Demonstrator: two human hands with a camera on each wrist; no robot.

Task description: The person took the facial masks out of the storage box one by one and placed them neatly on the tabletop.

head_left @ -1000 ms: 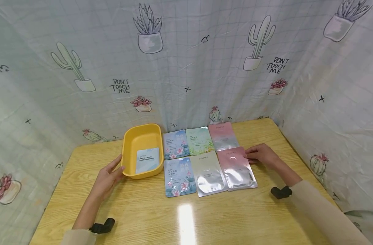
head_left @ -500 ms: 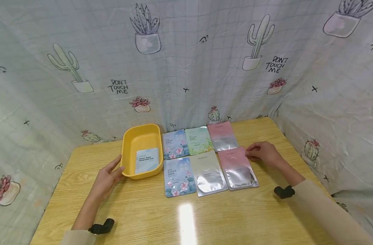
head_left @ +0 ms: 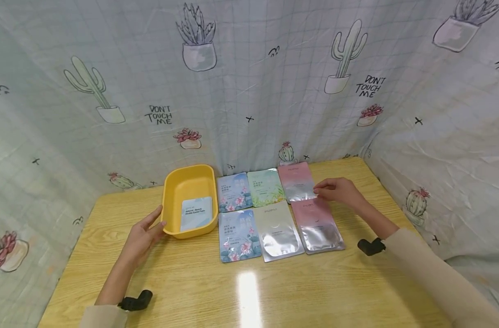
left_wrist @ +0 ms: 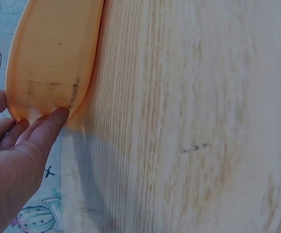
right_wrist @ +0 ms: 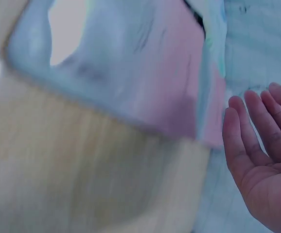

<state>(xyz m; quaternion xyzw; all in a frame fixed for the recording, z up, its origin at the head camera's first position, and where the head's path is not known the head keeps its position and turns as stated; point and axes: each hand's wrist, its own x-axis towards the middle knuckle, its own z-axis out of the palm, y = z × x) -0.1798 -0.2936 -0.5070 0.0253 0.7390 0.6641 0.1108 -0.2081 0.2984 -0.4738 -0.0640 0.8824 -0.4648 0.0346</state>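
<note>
My left hand [head_left: 141,237] rests against the left outer wall of a yellow plastic basin [head_left: 190,172]; in the left wrist view its fingertips touch the basin wall [left_wrist: 53,53]. Inside the basin lies a pale blue double eyelid packet [head_left: 197,214]. My right hand [head_left: 342,193] is over the right side of the sachets, fingertips by the bottom right corner of the far pink mask sachet [head_left: 297,180] and above the near pink-and-silver sachet [head_left: 318,228]. The right wrist view shows its fingers [right_wrist: 267,126] fairly straight, holding nothing; contact cannot be told.
To the left of the pink sachets lie a silver-beige sachet [head_left: 279,234], a green floral sachet [head_left: 267,187] and two blue lotus-print sachets, one near [head_left: 239,237] and one far [head_left: 234,192]. The wooden table [head_left: 200,287] meets a patterned curtain [head_left: 249,91] behind.
My right hand has moved from the near pink sachet's right edge up and left, towards the far pink sachet. The left hand stays at the basin, and the sachets lie as before.
</note>
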